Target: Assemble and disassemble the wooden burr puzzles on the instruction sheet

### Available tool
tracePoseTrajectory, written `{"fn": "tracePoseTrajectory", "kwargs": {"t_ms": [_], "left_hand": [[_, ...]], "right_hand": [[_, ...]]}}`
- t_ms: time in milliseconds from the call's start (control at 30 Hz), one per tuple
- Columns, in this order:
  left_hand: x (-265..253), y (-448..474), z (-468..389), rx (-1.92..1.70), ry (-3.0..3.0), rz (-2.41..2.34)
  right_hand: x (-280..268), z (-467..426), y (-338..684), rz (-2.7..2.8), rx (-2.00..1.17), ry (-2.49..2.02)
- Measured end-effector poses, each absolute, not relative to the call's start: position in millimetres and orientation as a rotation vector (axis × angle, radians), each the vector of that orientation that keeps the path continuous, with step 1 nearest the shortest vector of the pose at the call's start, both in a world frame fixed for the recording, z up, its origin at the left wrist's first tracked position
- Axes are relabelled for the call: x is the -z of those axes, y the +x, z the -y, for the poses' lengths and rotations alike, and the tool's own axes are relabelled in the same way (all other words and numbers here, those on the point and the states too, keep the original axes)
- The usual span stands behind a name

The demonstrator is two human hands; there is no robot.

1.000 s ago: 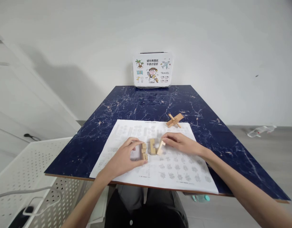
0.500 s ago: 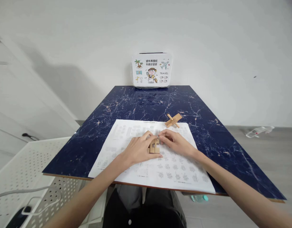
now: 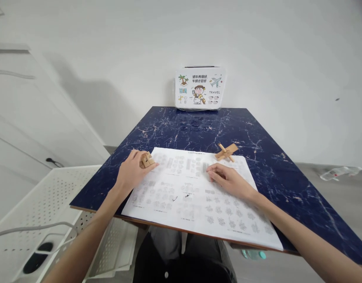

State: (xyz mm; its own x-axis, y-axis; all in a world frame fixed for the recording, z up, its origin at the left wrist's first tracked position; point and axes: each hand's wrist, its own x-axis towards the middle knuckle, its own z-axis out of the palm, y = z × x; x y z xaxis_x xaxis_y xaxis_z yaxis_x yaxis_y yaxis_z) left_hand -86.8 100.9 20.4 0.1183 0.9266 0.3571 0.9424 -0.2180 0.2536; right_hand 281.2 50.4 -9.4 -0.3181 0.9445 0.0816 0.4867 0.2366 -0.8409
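Note:
My left hand is closed around a small notched wooden block puzzle at the left edge of the printed sheet. The thumb and fingers hide part of it. My right hand rests on the sheet's right half with its fingers curled together; whether anything is pinched in them is hidden. Beyond that hand, at the sheet's top right corner, lies another wooden puzzle, a flat piece crossed by a thin rod. Rows of small printed diagrams cover the paper.
A white box with cartoon prints stands against the wall at the back of the blue marbled table. A white perforated rack with a cable adjoins on the left. A clear plastic bottle lies on the floor at right.
My left hand has carried the notched block from the middle of the sheet to its left edge. My right hand has come apart from it and stays over the paper. The view has shifted slightly.

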Motion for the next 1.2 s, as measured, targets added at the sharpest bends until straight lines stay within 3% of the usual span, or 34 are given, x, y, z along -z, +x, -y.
{"fn": "tracePoseTrajectory", "kwargs": {"t_ms": [267, 533, 700, 933, 1200], "left_hand": [[-15.1, -96.3, -99.7, 0.550, -2.383, 2.104], [-4.3, -133.4, -48.4, 1.290, -2.396, 2.157], [-2.1, -133.2, -28.6, 1.533, -2.281, 2.279], [-9.4, -129.1, -27.0, 1.486, -2.275, 2.321], [-4.5, -132.1, -29.7, 1.543, -2.255, 2.254]], "right_hand": [[12.3, -50.2, 282.0, 1.947, -0.938, -1.326], [9.9, -45.8, 285.1, 1.850, -0.947, -1.272], [9.1, -47.2, 294.9, 1.603, -0.644, -1.236], [14.3, -58.0, 304.1, 1.338, -0.368, -1.321], [22.1, -75.3, 315.6, 1.443, -0.026, -1.368]]}}
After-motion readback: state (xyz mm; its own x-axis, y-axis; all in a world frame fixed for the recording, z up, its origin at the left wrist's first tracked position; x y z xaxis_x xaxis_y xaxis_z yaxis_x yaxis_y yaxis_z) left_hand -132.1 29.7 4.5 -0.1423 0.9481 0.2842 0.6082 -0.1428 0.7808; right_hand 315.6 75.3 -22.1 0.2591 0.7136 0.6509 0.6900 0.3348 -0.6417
